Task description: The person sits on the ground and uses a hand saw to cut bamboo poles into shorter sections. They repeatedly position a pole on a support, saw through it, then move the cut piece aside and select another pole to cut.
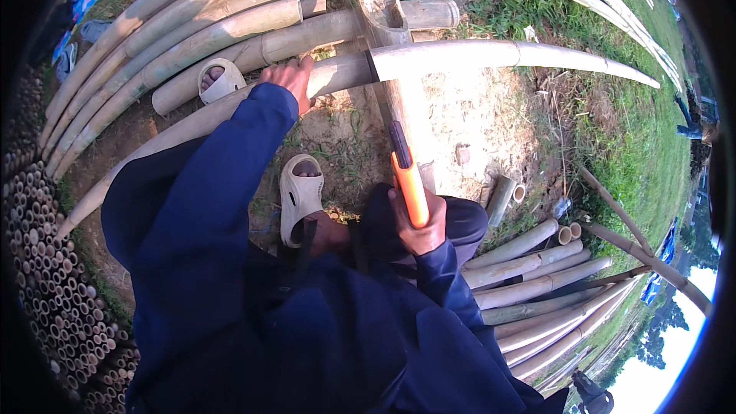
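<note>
A long pale bamboo pole [460, 57] lies crosswise in front of me, running from the lower left to the far right. My left hand [288, 83] is closed over it, left of the middle. In my right hand [420, 222] is the orange handle of a hand saw [412, 193], with the fingers wrapped round it. Its narrow blade reaches away from me to the pole and crosses it right of my left hand; how deep it sits in the bamboo I cannot tell. Beneath the pole is a thick bamboo piece with a cut-out hollow [383, 11].
Several bamboo poles [222, 27] lie at the far left, and more [544, 276] at the right. Stacked cut bamboo tubes [65, 307] fill the left edge. Short offcuts [502, 198] rest on the dirt. My feet wear beige sandals [300, 199].
</note>
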Action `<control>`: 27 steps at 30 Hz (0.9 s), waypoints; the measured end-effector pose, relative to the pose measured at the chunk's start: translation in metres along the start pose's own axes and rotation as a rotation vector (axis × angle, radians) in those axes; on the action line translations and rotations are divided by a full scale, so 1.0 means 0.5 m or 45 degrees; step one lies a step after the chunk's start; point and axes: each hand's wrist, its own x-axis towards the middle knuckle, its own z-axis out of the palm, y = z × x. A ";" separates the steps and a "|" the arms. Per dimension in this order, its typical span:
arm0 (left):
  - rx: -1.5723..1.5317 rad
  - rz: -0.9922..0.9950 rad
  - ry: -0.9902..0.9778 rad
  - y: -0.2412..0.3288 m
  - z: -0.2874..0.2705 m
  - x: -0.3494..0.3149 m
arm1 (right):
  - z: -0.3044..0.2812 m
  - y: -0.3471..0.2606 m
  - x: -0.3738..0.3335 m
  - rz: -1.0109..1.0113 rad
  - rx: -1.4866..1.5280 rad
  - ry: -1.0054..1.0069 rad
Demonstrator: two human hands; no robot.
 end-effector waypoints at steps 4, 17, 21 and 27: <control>-0.021 -0.001 0.024 -0.017 0.005 -0.013 | -0.054 -0.029 -0.111 0.043 0.014 -0.017; -0.084 -0.105 -0.269 -0.004 -0.054 -0.003 | -0.060 -0.038 -0.116 0.081 0.002 -0.024; -0.097 -0.107 -0.325 0.004 -0.053 0.015 | -0.055 -0.040 -0.149 0.061 -0.092 0.066; -0.110 -0.080 -0.244 -0.011 -0.055 0.012 | 0.033 0.044 0.040 -0.063 0.138 0.032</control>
